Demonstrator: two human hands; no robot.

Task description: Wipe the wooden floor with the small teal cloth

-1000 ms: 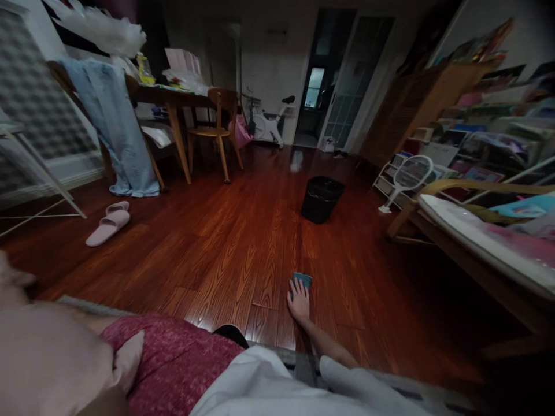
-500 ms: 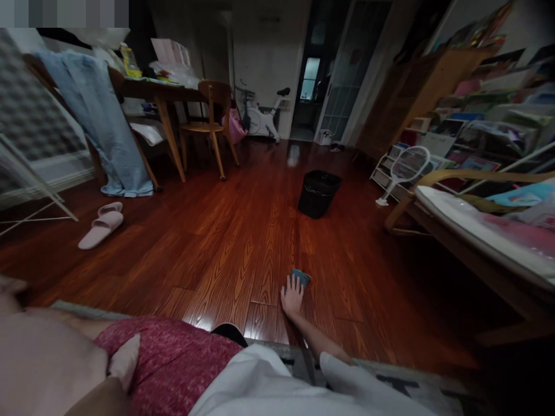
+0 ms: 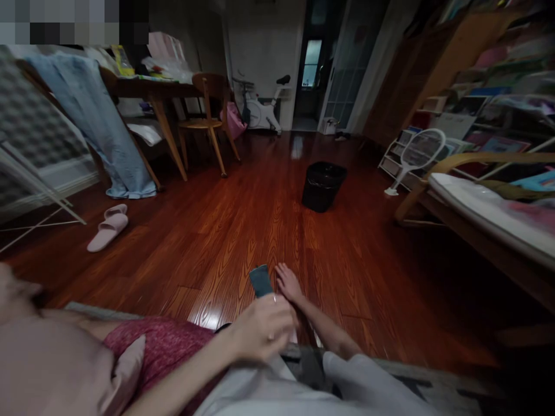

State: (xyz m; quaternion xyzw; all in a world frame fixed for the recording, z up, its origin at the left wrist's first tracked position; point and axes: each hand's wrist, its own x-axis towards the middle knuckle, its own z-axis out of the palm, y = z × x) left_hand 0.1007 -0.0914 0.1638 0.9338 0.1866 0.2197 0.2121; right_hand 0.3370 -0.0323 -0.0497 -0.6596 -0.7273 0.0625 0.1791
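My left hand (image 3: 266, 326) reaches in from the lower left with its fingers bent closed. A flat teal rectangular piece (image 3: 261, 281) sticks out past its fingers; whether it is a cloth or something stiffer I cannot make out, and its near end is hidden by the hand. Just to the right, my right hand (image 3: 289, 282) is low over the wooden floor (image 3: 225, 231), its fingers stretched out and nothing in them. A small gap separates its fingertips from the teal piece.
Ahead on the floor stands a black bin (image 3: 324, 186). Pink slippers (image 3: 109, 228) lie at the left near a chair draped with jeans (image 3: 102, 121). A wooden-armed seat (image 3: 485, 222) and a white racket (image 3: 420, 153) are at the right.
My left hand has come in from the lower left and grips the teal piece, which has moved left from under my right hand. My right hand has lifted off it.
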